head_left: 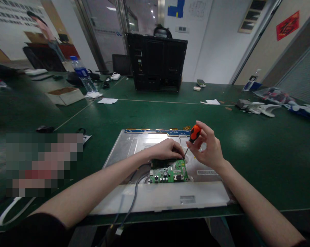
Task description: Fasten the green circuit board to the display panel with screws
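A silver display panel (134, 144) lies face down on the green table in front of me. On its middle sits a green circuit board (169, 172). My left hand (166, 150) rests on the board's far edge, fingers pressed down by a corner. My right hand (208, 145) holds a small screwdriver (193, 137) with an orange and black handle, tilted, its tip touching the board's upper right corner beside my left fingers. Grey cables (133, 199) run from the board over the panel's near edge.
A black computer case (157, 63) stands at the far side, a person partly hidden behind it. A water bottle (82, 73) and open cardboard box (64, 95) sit far left. White plastic parts (260, 108) lie far right. A blurred patch covers the left.
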`<move>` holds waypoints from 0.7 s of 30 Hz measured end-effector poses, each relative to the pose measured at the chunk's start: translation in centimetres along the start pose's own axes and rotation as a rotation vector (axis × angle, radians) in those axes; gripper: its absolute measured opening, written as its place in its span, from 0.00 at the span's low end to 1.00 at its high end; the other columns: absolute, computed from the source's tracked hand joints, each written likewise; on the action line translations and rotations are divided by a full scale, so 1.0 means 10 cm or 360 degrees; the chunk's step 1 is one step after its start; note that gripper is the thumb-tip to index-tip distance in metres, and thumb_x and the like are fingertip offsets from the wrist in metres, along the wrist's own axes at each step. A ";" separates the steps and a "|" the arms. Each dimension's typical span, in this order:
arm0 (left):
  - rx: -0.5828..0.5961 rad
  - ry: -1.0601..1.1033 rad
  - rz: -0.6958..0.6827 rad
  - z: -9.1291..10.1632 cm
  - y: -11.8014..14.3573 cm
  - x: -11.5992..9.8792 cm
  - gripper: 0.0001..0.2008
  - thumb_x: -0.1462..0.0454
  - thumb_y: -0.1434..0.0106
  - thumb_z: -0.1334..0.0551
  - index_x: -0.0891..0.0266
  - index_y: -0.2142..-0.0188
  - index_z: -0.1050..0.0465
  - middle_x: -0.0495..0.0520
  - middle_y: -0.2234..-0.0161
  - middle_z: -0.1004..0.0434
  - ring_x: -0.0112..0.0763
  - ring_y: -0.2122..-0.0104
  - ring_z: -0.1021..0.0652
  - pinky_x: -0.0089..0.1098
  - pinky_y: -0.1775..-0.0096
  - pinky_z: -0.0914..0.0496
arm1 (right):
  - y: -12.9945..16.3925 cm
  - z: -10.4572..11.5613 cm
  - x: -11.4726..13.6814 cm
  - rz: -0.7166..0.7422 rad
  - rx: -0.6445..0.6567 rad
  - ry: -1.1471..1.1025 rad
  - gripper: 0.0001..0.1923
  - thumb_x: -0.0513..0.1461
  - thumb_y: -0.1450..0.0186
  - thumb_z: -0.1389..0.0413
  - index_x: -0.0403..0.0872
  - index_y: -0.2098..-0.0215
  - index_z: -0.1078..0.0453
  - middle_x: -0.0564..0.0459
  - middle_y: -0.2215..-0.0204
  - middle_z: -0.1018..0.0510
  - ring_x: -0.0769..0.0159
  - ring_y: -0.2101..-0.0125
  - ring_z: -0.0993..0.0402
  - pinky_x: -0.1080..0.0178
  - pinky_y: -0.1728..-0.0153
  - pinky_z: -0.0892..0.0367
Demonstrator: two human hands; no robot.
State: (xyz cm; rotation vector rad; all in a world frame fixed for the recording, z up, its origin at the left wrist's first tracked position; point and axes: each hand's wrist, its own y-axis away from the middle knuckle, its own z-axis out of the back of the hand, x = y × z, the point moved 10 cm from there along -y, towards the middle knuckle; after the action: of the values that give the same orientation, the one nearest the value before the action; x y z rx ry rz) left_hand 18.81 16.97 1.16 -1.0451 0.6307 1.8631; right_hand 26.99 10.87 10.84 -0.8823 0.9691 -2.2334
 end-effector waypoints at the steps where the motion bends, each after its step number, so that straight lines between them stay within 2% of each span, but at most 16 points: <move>1: 0.0000 0.0002 -0.0004 0.00 0.00 0.00 0.06 0.71 0.40 0.34 0.63 0.65 0.18 0.50 0.68 0.17 0.27 0.68 0.21 0.25 0.63 0.31 | 0.00 0.00 0.00 0.0003 0.0005 -0.0012 0.34 0.38 0.34 0.44 0.54 0.34 0.53 0.62 0.74 0.28 0.74 0.84 0.32 0.70 0.84 0.35; 5: 0.0000 0.0000 0.0002 0.00 0.00 0.02 0.05 0.69 0.40 0.34 0.63 0.64 0.18 0.50 0.69 0.17 0.27 0.69 0.22 0.25 0.64 0.31 | -0.01 0.01 0.02 0.0013 0.0020 -0.0065 0.35 0.37 0.35 0.46 0.54 0.33 0.53 0.58 0.68 0.24 0.73 0.81 0.30 0.69 0.83 0.32; 10: -0.0007 0.0017 0.0028 0.00 0.00 0.03 0.05 0.70 0.40 0.34 0.64 0.65 0.18 0.50 0.69 0.17 0.28 0.70 0.21 0.25 0.64 0.31 | -0.01 0.01 0.01 -0.0005 0.0032 -0.0079 0.37 0.35 0.35 0.46 0.55 0.32 0.55 0.57 0.67 0.23 0.72 0.80 0.28 0.68 0.82 0.31; 21: 0.0000 -0.0013 0.0004 0.00 0.01 -0.02 0.06 0.71 0.40 0.33 0.63 0.64 0.18 0.51 0.68 0.17 0.28 0.68 0.21 0.25 0.63 0.31 | 0.00 0.02 0.01 -0.0003 -0.0022 0.0003 0.36 0.36 0.36 0.44 0.55 0.33 0.54 0.63 0.76 0.30 0.73 0.85 0.33 0.70 0.85 0.37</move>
State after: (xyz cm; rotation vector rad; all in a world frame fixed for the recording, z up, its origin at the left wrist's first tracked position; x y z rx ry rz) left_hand 18.76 16.86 1.36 -1.0364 0.6276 1.8685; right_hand 27.06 10.70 10.98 -0.8874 0.9858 -2.2323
